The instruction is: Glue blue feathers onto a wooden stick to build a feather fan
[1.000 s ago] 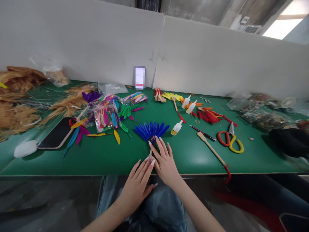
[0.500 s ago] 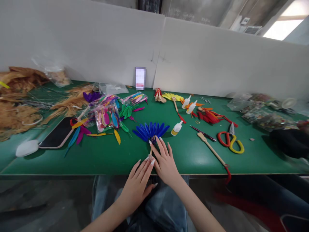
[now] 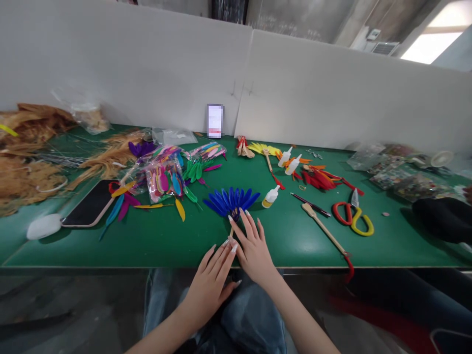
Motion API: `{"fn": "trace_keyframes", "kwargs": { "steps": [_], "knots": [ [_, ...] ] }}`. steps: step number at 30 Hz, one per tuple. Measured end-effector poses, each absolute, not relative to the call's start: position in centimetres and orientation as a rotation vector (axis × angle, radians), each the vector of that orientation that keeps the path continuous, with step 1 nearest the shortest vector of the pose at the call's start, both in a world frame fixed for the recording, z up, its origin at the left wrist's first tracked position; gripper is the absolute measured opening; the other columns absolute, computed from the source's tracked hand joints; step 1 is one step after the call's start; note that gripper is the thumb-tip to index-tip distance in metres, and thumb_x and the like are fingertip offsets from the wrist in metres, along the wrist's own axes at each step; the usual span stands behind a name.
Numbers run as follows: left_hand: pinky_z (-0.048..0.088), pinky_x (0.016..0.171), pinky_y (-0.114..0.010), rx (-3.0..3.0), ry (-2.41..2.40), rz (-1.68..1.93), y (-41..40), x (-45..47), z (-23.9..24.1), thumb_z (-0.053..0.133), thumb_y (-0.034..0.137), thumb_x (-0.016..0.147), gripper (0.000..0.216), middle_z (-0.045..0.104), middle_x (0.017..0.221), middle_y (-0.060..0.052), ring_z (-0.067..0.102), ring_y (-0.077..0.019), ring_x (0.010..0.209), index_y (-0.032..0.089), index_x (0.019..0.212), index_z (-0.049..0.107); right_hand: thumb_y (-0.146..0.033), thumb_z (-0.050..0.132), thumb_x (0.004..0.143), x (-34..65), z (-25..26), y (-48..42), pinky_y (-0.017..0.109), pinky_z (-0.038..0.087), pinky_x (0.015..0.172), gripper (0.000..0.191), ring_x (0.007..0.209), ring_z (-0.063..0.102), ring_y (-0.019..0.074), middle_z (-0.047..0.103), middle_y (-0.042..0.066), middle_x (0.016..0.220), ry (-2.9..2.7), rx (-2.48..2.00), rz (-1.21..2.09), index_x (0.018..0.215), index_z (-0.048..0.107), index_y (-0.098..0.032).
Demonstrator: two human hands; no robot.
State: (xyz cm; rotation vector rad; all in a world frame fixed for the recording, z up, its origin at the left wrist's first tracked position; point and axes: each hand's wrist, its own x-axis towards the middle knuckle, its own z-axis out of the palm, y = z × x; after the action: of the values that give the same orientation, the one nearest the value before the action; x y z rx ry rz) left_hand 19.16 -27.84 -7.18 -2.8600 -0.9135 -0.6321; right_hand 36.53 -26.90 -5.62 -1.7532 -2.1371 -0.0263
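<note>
A blue feather fan [image 3: 231, 200] lies spread on the green table [image 3: 155, 241], its wooden stick running back toward me. My right hand [image 3: 252, 246] rests flat over the stick, fingers stretched out, the fingertips touching the base of the blue feathers. My left hand [image 3: 211, 278] lies open at the table's front edge, its fingertips meeting the right hand beside the stick. Neither hand grips anything.
A small glue bottle [image 3: 270, 196], a wooden fan handle [image 3: 324, 231] with a red tassel, and red-and-yellow scissors [image 3: 353, 216] lie to the right. Bags of coloured feathers [image 3: 164, 177], a phone [image 3: 88, 208] and straw-coloured fibres [image 3: 25, 172] fill the left. White partition boards stand behind.
</note>
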Motion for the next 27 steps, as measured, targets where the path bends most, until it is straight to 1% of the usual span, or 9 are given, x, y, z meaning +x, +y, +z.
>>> {"fn": "trace_keyframes", "kwargs": {
  "steps": [3, 8, 11, 14, 17, 19, 22, 25, 27],
  "knots": [
    [0.028, 0.108, -0.040, -2.854, -0.902, -0.627, -27.8, 19.1, -7.2, 0.041, 0.029, 0.094, 0.065, 0.041, 0.144, -0.012, 0.038, -0.0233, 0.134, 0.006, 0.148, 0.014, -0.034, 0.032, 0.097, 36.5, -5.6, -27.0, 0.053, 0.022, 0.111, 0.051, 0.143, 0.012, 0.0259, 0.018, 0.011, 0.156, -2.124, -1.756, -0.028, 0.146, 0.029, -0.022],
    [0.028, 0.109, -0.040, -2.849, -0.898, -0.630, -27.8, 19.1, -7.2, 0.041, 0.029, 0.094, 0.063, 0.042, 0.144, -0.013, 0.038, -0.0236, 0.134, 0.005, 0.147, 0.017, -0.034, 0.033, 0.097, 36.4, -5.5, -27.0, 0.053, 0.020, 0.111, 0.048, 0.143, 0.013, 0.0259, 0.020, 0.011, 0.155, -2.118, -1.758, -0.034, 0.144, 0.034, -0.022],
    [0.028, 0.108, -0.040, -2.855, -0.902, -0.618, -27.9, 19.1, -7.1, 0.040, 0.029, 0.095, 0.063, 0.041, 0.144, -0.012, 0.038, -0.0235, 0.134, 0.006, 0.148, 0.014, -0.034, 0.033, 0.097, 36.5, -5.5, -27.1, 0.052, 0.021, 0.111, 0.050, 0.143, 0.012, 0.0258, 0.018, 0.011, 0.156, -2.102, -1.750, -0.042, 0.146, 0.029, -0.022],
    [0.031, 0.107, -0.041, -2.897, -0.914, -0.592, -28.0, 19.1, -6.7, 0.039, 0.033, 0.096, 0.065, 0.040, 0.145, -0.012, 0.037, -0.0236, 0.134, 0.009, 0.149, 0.010, -0.032, 0.032, 0.097, 36.6, -5.6, -27.3, 0.052, 0.022, 0.111, 0.052, 0.144, 0.011, 0.0259, 0.016, 0.011, 0.156, -2.065, -1.756, -0.057, 0.148, 0.024, -0.022],
    [0.035, 0.106, -0.040, -2.967, -0.944, -0.603, -27.9, 18.8, -5.7, 0.036, 0.037, 0.097, 0.066, 0.037, 0.147, -0.012, 0.034, -0.0227, 0.136, 0.012, 0.150, 0.006, -0.031, 0.033, 0.097, 36.8, -5.7, -27.8, 0.052, 0.023, 0.111, 0.050, 0.143, 0.011, 0.0262, 0.018, 0.011, 0.156, -2.041, -1.766, -0.068, 0.146, 0.028, -0.023],
    [0.035, 0.107, -0.039, -3.000, -0.967, -0.645, -27.2, 18.4, -4.9, 0.033, 0.036, 0.098, 0.064, 0.036, 0.148, -0.013, 0.030, -0.0224, 0.138, 0.012, 0.150, 0.003, -0.032, 0.035, 0.097, 37.0, -5.8, -28.0, 0.052, 0.023, 0.111, 0.050, 0.143, 0.012, 0.0264, 0.019, 0.011, 0.155, -2.035, -1.765, -0.071, 0.145, 0.030, -0.023],
    [0.032, 0.109, -0.042, -3.018, -1.004, -0.687, -25.1, 17.8, -3.8, 0.032, 0.035, 0.099, 0.065, 0.036, 0.147, -0.014, 0.028, -0.0235, 0.139, 0.013, 0.150, -0.001, -0.034, 0.038, 0.096, 37.0, -5.8, -28.2, 0.052, 0.025, 0.111, 0.053, 0.143, 0.013, 0.0267, 0.019, 0.011, 0.155, -2.019, -1.754, -0.068, 0.146, 0.027, -0.021],
    [0.026, 0.112, -0.045, -3.049, -1.025, -0.607, -22.3, 17.4, -3.3, 0.032, 0.038, 0.098, 0.068, 0.034, 0.149, -0.013, 0.026, -0.0238, 0.139, 0.014, 0.149, -0.006, -0.036, 0.042, 0.094, 36.9, -5.6, -28.2, 0.052, 0.026, 0.110, 0.060, 0.143, 0.014, 0.0279, 0.020, 0.012, 0.155, -2.001, -1.750, -0.053, 0.148, 0.022, -0.020],
    [0.021, 0.114, -0.047, -3.060, -1.007, -0.554, -20.9, 17.5, -3.3, 0.033, 0.041, 0.098, 0.071, 0.032, 0.149, -0.012, 0.024, -0.0237, 0.140, 0.015, 0.149, -0.008, -0.037, 0.043, 0.094, 36.9, -5.5, -28.2, 0.052, 0.026, 0.110, 0.060, 0.143, 0.015, 0.0285, 0.019, 0.012, 0.155, -1.999, -1.752, -0.043, 0.148, 0.024, -0.020]
  ]
}}
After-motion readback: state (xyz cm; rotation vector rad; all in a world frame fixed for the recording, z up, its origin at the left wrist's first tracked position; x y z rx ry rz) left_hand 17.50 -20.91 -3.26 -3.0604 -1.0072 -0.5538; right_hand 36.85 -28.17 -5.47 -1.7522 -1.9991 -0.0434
